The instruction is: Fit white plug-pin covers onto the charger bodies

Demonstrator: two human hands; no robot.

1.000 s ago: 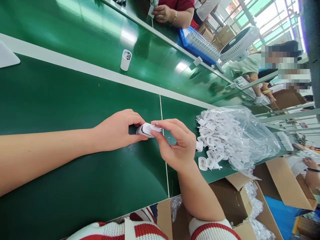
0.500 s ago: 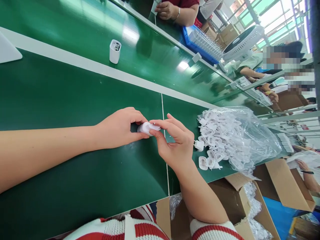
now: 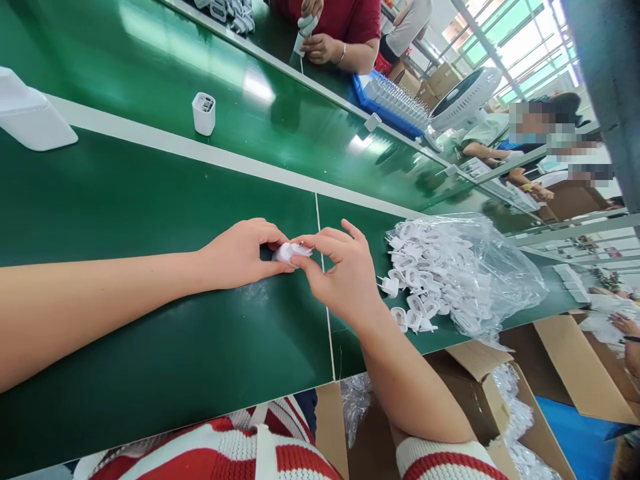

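Note:
Over the green bench, my left hand (image 3: 237, 255) is closed with thumb and fingers pinching a small white charger housing (image 3: 283, 254). My right hand (image 3: 345, 270) meets it from the right, thumb and index finger closed on a white plug cap (image 3: 303, 251) that sits against the housing's end. Fingers cover much of both parts, so whether they are fully joined I cannot tell. Right of my right hand lies a heap of white plug caps (image 3: 425, 267), spilling from a clear plastic bag (image 3: 520, 267). One loose plug cap (image 3: 389, 287) shows its pins.
A white charger housing (image 3: 204, 117) stands upright on the glossy green belt (image 3: 150, 73) beyond a pale strip. A white object (image 3: 40, 120) lies at the left edge. Across, a co-worker's hands (image 3: 320, 48) hold a part beside a blue tray (image 3: 390, 107). Cardboard boxes (image 3: 465, 387) stand lower right.
The housing on the belt has shifted left. More of the white object shows at the left edge. A co-worker's second hand has come into view. My hands keep hold of the same parts.

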